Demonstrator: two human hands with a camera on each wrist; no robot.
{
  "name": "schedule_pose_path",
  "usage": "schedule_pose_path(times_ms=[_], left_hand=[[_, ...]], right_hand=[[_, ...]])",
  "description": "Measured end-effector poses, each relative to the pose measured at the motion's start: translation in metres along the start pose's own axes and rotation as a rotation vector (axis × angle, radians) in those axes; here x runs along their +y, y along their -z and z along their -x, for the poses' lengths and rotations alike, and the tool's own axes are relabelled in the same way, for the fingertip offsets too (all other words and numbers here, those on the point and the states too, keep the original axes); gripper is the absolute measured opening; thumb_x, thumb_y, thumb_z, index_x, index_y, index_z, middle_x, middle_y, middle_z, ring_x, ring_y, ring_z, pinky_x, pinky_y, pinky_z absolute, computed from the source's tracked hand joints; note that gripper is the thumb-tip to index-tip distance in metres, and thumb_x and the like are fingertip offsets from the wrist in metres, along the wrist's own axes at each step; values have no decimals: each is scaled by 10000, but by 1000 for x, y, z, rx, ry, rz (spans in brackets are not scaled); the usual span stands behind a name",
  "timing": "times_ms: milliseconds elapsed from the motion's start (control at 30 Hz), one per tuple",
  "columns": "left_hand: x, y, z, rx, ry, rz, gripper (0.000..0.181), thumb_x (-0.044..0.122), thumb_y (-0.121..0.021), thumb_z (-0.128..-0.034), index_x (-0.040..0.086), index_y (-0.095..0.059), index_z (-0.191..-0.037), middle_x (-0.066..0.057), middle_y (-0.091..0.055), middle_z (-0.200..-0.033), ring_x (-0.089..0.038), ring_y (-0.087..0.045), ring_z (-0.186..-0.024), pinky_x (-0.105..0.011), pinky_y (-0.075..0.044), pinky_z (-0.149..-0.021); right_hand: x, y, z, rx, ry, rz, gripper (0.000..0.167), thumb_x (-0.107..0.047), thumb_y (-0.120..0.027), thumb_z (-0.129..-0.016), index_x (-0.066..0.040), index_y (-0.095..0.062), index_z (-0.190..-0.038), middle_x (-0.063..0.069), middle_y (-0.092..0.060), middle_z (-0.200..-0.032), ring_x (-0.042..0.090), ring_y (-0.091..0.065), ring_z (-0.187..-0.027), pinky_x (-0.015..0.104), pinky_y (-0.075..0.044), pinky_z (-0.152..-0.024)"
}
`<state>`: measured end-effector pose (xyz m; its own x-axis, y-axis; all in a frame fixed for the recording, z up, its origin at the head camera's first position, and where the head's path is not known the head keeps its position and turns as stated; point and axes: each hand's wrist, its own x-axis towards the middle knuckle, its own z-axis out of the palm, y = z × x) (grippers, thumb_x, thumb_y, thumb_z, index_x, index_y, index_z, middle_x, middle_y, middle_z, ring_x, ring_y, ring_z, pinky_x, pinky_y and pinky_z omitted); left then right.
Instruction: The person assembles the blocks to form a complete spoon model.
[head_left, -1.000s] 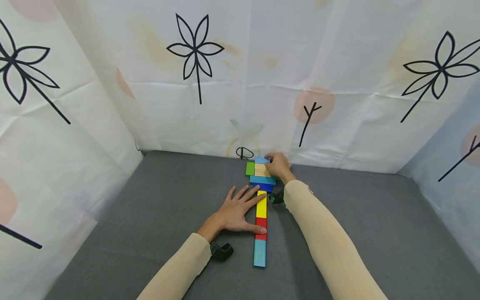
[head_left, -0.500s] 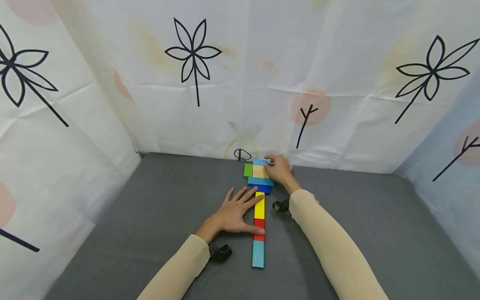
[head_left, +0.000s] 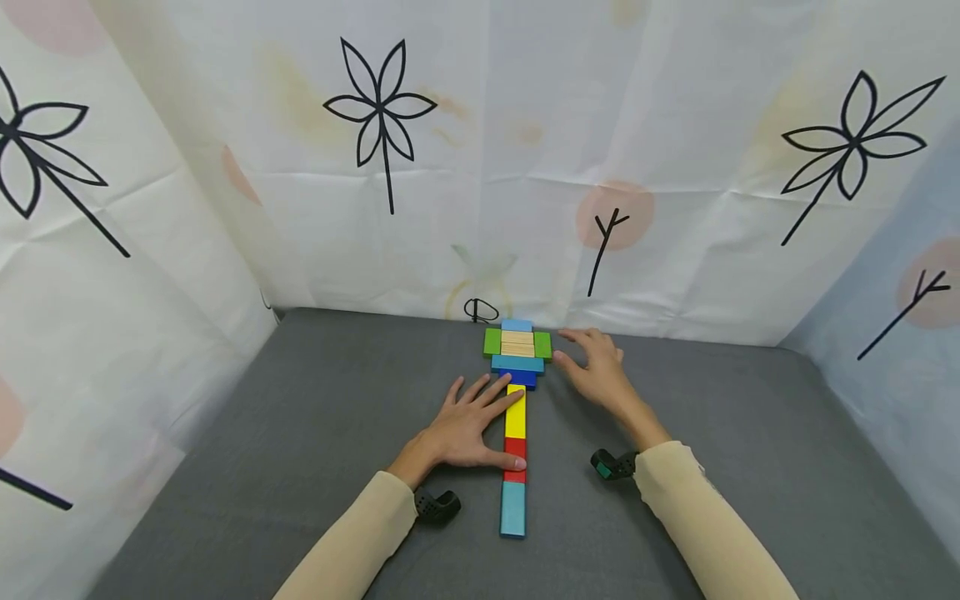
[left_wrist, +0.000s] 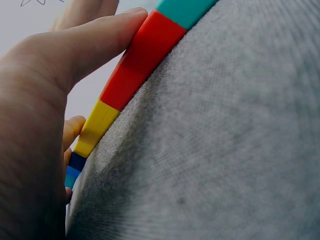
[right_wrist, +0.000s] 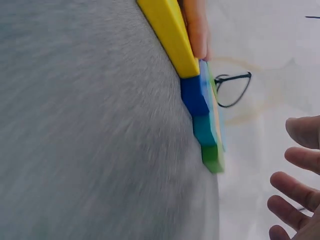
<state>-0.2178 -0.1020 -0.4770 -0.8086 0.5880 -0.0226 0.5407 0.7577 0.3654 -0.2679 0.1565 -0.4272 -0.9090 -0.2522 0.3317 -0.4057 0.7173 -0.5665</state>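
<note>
A line of wooden blocks runs away from the person. From the near end come a light teal block (head_left: 513, 510), a red block (head_left: 515, 450), a yellow block (head_left: 515, 421), a dark blue block (head_left: 525, 379) and a teal block (head_left: 517, 363). Beyond, plain wood blocks (head_left: 517, 343) lie between a left green block (head_left: 492, 342) and a right green block (head_left: 542, 345), with a light blue block (head_left: 517, 325) behind. My left hand (head_left: 463, 433) rests fingers spread, thumb at the red block, fingertips at the yellow and dark blue ones. My right hand (head_left: 598, 379), holding nothing, hovers right of the right green block.
The blocks lie on a grey cloth surface (head_left: 337, 417). A white patterned curtain (head_left: 525, 208) rises close behind the far block, and more cloth walls stand at left and right. Black bands (head_left: 437, 506) sit on both wrists.
My right hand has left the far blocks, moving right and nearer the person. The right green block now shows where that hand covered the spot. My left hand stays put.
</note>
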Motion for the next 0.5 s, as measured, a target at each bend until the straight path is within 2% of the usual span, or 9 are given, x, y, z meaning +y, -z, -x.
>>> schedule_pose_path(times_ms=[133,367,500], left_hand=[[0,1,1,-2,-4,3,1023,818,-558,-791,361,-201,-1633,99,-4,-1702,-265,-33,-1561,-625,89,-1184],[1,0,3,-3,-16,-11,1023,822,-543,-801,357,-178,-1636,86,11,-1704,-260,-18,-1562,-632,82,-1183],[0,0,4,7,-15,-8,1025,830,-530,-801,359,-170,-1637,91,24,-1703,-257,-25,-1561,-631,75,-1186]], right_hand=[[9,14,21,32,36,43,437,-207,-665,-998,-19,-593,-1385,263,-549,-1331,474,-437,-1238,669,-259,-947],[29,36,55,163,130,136,445,-145,-695,-964,-5,-590,-1372,283,-538,-1336,513,-424,-1236,707,-249,-935],[40,46,67,196,139,199,498,-209,-679,-982,5,-545,-1411,281,-498,-1403,510,-385,-1297,715,-238,-964]])
